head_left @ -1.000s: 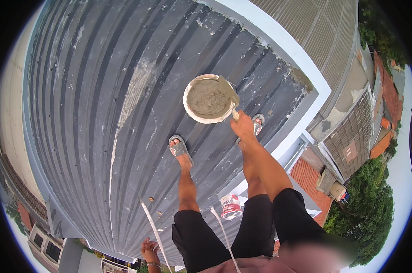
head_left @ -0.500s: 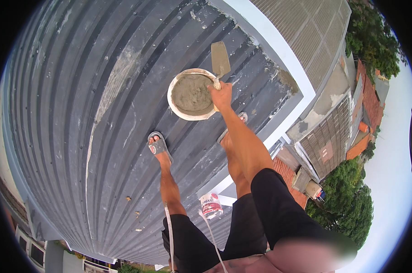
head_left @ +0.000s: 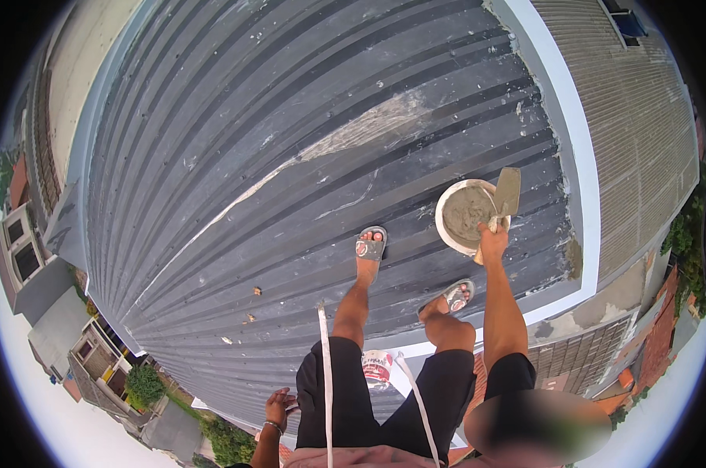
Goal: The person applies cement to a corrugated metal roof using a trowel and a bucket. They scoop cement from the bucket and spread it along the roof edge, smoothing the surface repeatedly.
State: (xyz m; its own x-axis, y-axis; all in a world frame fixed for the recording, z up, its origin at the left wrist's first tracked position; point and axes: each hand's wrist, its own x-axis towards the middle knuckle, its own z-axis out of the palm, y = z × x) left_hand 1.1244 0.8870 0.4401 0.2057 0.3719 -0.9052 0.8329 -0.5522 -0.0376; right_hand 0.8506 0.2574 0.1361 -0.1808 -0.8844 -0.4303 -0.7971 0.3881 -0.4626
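My right hand [head_left: 492, 243] is closed round the handle of a trowel [head_left: 509, 191], whose flat blade is coated with grey mortar. The hand lies at the right rim of a round white bucket [head_left: 440, 222] holding wet grey mortar [head_left: 466, 212]. Whether its fingers also grip the bucket is hidden. At the lower left, beside my dark shorts, my left hand [head_left: 278, 407] hangs with loosely bent fingers and nothing visible in it. My sandalled feet stand on the dark ribbed metal roof [head_left: 236, 257], near the bucket.
A pale parapet edge [head_left: 575, 117] bounds the roof on the right, with a lower corrugated roof [head_left: 626, 140] beyond. Between my legs shows a white and red pail [head_left: 376, 366]. Small debris [head_left: 257, 291] lies on the ribs. Houses and trees stand far below.
My view has turned, so the bucket, trowel and right hand now appear farther right and lower. My left hand has come into view at the lower left. The right hand still grips the trowel.
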